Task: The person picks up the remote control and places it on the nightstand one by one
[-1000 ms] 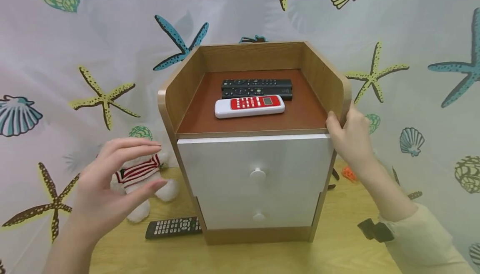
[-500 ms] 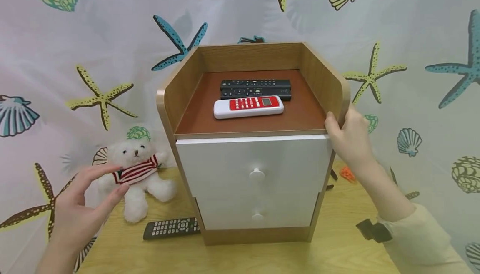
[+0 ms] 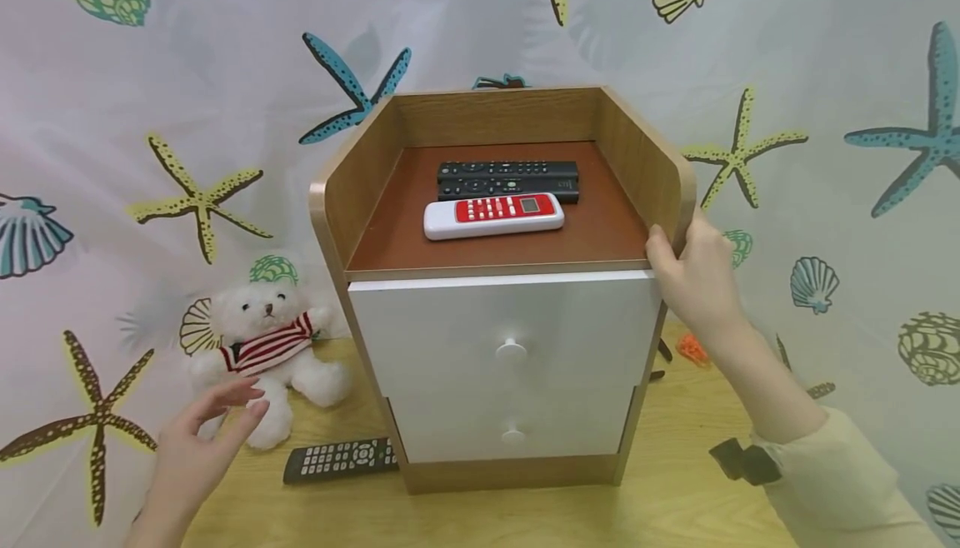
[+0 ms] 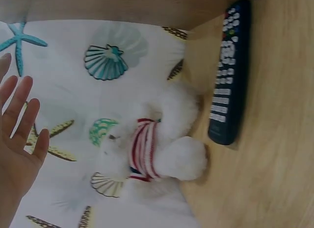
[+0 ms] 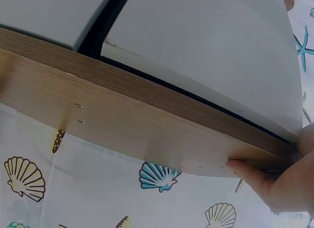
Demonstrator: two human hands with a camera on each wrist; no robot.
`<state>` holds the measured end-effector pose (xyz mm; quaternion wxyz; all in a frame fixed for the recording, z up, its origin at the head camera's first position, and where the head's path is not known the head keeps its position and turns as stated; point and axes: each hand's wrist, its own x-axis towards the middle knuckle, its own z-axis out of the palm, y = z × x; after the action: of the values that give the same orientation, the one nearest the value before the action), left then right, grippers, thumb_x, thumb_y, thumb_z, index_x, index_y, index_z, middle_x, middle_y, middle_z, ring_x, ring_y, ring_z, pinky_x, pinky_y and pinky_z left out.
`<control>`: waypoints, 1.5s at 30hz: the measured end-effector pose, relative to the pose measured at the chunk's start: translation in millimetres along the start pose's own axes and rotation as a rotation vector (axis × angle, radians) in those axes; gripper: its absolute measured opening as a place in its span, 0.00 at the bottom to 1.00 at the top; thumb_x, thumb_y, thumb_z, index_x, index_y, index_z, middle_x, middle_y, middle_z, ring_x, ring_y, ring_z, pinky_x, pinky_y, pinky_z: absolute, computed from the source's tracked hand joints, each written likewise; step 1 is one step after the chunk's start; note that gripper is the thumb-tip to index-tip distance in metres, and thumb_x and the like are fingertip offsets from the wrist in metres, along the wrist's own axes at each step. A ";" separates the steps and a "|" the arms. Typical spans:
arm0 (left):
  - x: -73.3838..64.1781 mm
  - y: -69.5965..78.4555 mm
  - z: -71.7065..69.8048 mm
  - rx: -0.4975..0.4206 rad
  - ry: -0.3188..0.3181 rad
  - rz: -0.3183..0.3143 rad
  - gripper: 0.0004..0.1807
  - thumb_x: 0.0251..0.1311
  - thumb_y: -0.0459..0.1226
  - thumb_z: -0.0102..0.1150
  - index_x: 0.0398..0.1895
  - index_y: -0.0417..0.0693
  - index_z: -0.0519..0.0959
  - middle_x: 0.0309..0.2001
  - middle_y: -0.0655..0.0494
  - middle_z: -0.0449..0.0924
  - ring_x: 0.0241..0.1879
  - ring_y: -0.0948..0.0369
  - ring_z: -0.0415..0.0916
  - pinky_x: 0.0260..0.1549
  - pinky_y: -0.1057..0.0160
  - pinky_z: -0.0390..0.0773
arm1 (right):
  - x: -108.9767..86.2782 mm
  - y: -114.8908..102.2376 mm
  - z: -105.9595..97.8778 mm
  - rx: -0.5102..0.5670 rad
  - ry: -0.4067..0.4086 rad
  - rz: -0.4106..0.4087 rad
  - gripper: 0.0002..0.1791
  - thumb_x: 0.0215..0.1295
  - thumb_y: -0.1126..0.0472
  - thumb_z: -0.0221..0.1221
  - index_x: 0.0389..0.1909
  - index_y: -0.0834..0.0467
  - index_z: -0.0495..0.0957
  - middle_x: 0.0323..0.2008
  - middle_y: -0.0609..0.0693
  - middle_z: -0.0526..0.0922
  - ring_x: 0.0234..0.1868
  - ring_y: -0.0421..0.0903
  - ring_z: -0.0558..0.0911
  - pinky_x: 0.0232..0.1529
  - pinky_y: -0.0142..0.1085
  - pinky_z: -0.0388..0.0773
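My right hand (image 3: 697,273) grips the front edge of the right side panel of a small wooden cabinet (image 3: 513,475), fingers on the outer face and thumb at the front, as the right wrist view also shows. Two white drawer fronts (image 3: 502,323) with round knobs face me. My left hand (image 3: 201,448) holds nothing, its fingers relaxed and apart. It is in front of a white teddy bear (image 3: 322,377) in a red-striped sweater, overlapping its leg in the head view. A black remote control (image 3: 341,459) lies on the floor beside the cabinet's left foot.
On the cabinet's brown top lie two black remote controls (image 3: 510,170) and a white remote with a red face (image 3: 495,216). An orange object (image 3: 692,350) and dark brown pieces are on the floor at right. A sea-patterned cloth (image 3: 480,23) hangs behind.
My left hand has moved away from the cabinet, first left and then lower, uncovering the teddy bear's head and sweater. The right hand keeps its grip on the cabinet.
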<state>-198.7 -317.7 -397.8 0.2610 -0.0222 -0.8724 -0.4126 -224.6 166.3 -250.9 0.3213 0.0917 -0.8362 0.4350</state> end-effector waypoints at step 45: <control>-32.0 -118.7 128.5 0.323 -0.414 0.016 0.43 0.41 0.55 0.71 0.61 0.46 0.69 0.54 0.41 0.77 0.52 0.39 0.73 0.49 0.39 0.69 | 0.0 -0.5 -1.1 -0.016 0.004 0.003 0.18 0.64 0.66 0.47 0.51 0.74 0.68 0.49 0.69 0.77 0.47 0.62 0.80 0.45 0.56 0.78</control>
<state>-257.4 -296.2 -564.3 0.0802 -0.0714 -0.9616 -0.2528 -223.9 166.8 -250.1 0.3230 0.0871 -0.8392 0.4287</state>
